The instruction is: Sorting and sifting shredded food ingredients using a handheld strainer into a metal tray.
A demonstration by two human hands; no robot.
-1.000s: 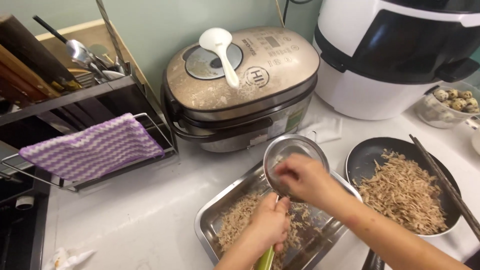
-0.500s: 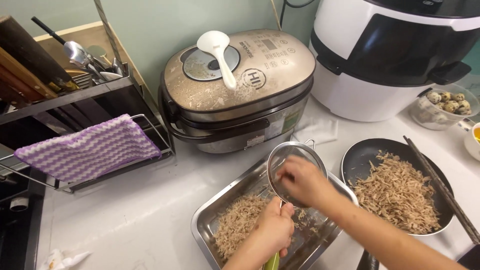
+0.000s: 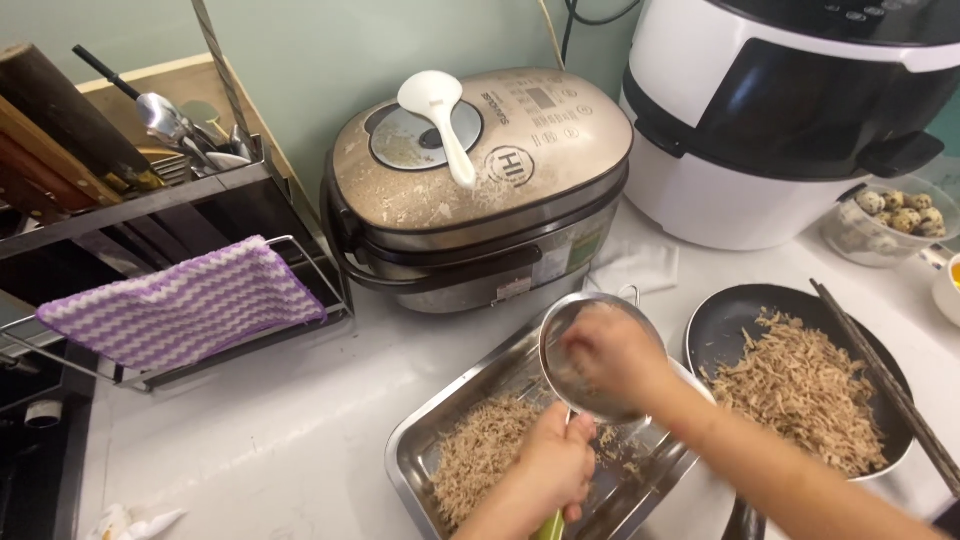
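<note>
Two hands at a round wire-mesh sieve over a steel tray, left hand gripping its green handle, right hand pressing inside, fingers blurred.

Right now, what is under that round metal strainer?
Under the strainer lies a steel tray with a heap of brown shreds. The right hand covers the strainer's inside, and the left hand, gripping its green handle, hides the tray's middle.

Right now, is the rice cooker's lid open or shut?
Shut. The rice cooker lid lies flat on its body, with a white rice paddle resting on top.
</note>
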